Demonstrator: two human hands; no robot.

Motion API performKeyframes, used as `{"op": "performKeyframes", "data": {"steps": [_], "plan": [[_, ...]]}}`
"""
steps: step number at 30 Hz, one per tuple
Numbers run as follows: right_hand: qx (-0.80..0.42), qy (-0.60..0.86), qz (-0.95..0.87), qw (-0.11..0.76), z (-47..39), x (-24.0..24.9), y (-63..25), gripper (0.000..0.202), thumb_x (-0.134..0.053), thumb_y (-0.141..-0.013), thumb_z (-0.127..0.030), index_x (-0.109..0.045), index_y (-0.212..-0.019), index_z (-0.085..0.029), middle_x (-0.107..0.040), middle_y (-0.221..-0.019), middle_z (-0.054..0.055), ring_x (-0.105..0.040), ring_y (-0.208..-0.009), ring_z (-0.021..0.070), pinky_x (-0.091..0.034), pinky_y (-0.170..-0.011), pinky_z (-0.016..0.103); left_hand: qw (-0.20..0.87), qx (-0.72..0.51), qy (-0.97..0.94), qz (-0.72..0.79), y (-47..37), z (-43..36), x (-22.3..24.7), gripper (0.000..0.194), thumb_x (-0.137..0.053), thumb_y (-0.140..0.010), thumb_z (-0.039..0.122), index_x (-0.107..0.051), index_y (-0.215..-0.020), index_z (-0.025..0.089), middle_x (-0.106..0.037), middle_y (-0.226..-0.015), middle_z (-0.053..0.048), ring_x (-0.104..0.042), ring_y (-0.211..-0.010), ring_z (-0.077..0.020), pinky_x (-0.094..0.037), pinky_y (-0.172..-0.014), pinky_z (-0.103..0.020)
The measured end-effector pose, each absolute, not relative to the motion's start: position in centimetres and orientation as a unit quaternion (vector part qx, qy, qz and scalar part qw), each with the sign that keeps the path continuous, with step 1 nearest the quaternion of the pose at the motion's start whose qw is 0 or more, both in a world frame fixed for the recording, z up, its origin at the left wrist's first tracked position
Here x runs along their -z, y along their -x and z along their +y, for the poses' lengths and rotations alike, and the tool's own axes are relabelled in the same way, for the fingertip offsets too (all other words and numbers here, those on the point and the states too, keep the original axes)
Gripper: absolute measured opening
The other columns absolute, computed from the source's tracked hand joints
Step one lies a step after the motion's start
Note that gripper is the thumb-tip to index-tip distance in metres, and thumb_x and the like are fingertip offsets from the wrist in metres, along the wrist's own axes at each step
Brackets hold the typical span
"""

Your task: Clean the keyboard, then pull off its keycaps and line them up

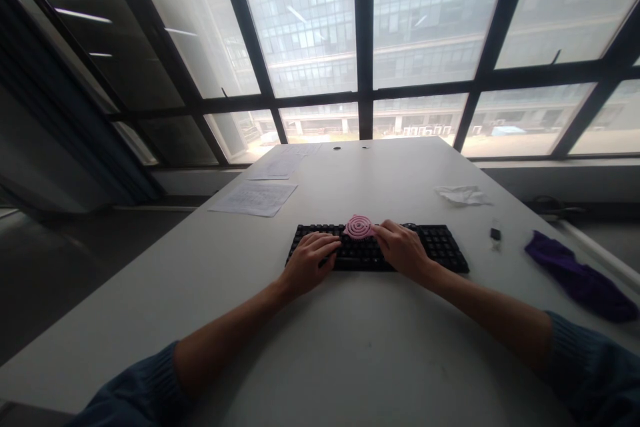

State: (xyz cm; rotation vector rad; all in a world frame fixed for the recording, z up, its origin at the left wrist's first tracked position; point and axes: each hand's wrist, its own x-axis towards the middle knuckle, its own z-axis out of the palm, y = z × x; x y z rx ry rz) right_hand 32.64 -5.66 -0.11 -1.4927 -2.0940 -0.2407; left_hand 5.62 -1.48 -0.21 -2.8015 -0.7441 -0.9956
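A black keyboard (360, 259) lies on the white table, in front of me. Over its upper middle part is a pink round object with spiral rings (359, 227). The fingers of my right hand (401, 250) are closed on the right edge of this pink object. My left hand (311, 261) rests on the left part of the keyboard, its fingers spread over the keys and holding nothing, with the fingertips just left of the pink object.
Printed papers (255, 198) lie on the white table (320, 340) at the left. Toward the right are a crumpled white tissue (464, 195), a small black item (495, 234) and a purple cloth (580, 277). Large windows stand behind the table's far edge.
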Motion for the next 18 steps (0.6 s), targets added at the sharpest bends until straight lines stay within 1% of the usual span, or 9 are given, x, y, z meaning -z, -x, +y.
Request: {"op": "performKeyframes", "data": {"steps": [6, 9, 15, 18], "plan": [[0.093, 0.58, -0.764, 0.268, -5.68, 0.05, -32.71, 0.026, -0.044, -0.103, -0.026, -0.067, -0.111, -0.021, -0.067, -0.095, 0.006, -0.063, -0.08, 0.0168, -0.041, -0.069, 0.027, 0.04, 0.324, 0.913, -0.244, -5.67, -1.56, 0.15, 0.03, -0.058, -0.091, 0.017, -0.067, -0.119, 0.023, -0.07, -0.12, -0.007, -0.062, -0.113, -0.0239, -0.048, -0.102, -0.047], [0.09, 0.576, -0.767, 0.268, -5.77, 0.05, -32.64, 0.025, -0.044, -0.102, -0.026, -0.067, -0.112, -0.021, -0.067, -0.095, 0.006, -0.063, -0.079, 0.0167, -0.04, -0.067, 0.026, 0.038, 0.324, 0.913, -0.243, -5.66, -1.52, 0.24, 0.029, -0.058, -0.092, 0.017, -0.068, -0.118, 0.023, -0.07, -0.12, -0.006, -0.063, -0.113, -0.0235, -0.048, -0.102, -0.047], [0.075, 0.527, -0.798, 0.281, -5.94, 0.17, -32.49, 0.026, -0.047, -0.1, -0.023, -0.066, -0.117, -0.021, -0.066, -0.095, 0.006, -0.063, -0.081, 0.0161, -0.042, -0.07, 0.025, 0.036, 0.325, 0.912, -0.246, -5.68, -1.55, 0.19, 0.029, -0.058, -0.091, 0.017, -0.068, -0.118, 0.023, -0.071, -0.118, -0.007, -0.063, -0.111, -0.0235, -0.048, -0.102, -0.047], [0.066, 0.487, -0.818, 0.299, -5.92, 0.39, -32.53, 0.025, -0.049, -0.098, -0.023, -0.067, -0.116, -0.021, -0.067, -0.096, 0.006, -0.063, -0.081, 0.0156, -0.043, -0.071, 0.024, 0.038, 0.33, 0.91, -0.247, -5.71, -1.6, 0.09, 0.027, -0.058, -0.091, 0.016, -0.069, -0.114, 0.023, -0.072, -0.116, -0.006, -0.064, -0.109, -0.0227, -0.048, -0.101, -0.046]]}}
